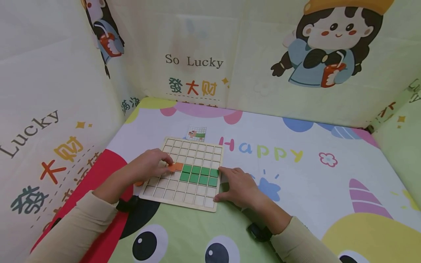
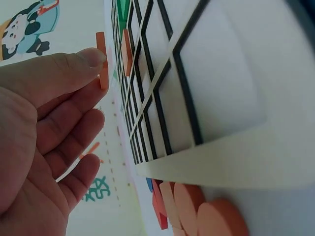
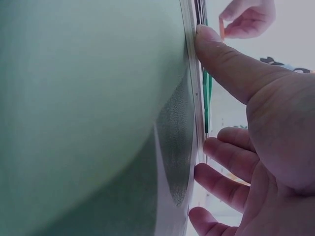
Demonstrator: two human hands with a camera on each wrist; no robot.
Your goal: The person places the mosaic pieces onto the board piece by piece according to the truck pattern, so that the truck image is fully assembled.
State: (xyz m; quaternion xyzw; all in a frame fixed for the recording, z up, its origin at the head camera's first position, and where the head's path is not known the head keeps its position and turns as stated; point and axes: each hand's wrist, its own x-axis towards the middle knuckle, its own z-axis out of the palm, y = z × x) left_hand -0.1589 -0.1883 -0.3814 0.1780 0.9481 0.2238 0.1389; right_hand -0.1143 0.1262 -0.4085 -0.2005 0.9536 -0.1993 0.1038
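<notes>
A square wooden grid board (image 1: pixel 177 206) lies on the table. Two rows of green square tiles (image 1: pixel 194 170) fill part of its middle and right side, with an orange tile (image 1: pixel 179 166) at the left end of the upper row. Over the board's left half, my left hand (image 1: pixel 148 166) pinches another orange tile (image 2: pixel 101 44) between thumb and fingertips, tilted up from the grid in the left wrist view. My right hand (image 1: pixel 241 186) rests at the board's right edge, its thumb (image 3: pixel 209 37) and spread fingers touching the rim.
Behind the board lies a small picture card (image 1: pixel 196 134) with a gridded orange and green figure. Round orange pieces (image 2: pixel 221 219) and a red piece (image 2: pixel 159 204) lie beside the board's left edge, partly hidden by my left arm. Printed cloth walls (image 1: pixel 250 73) stand around the table.
</notes>
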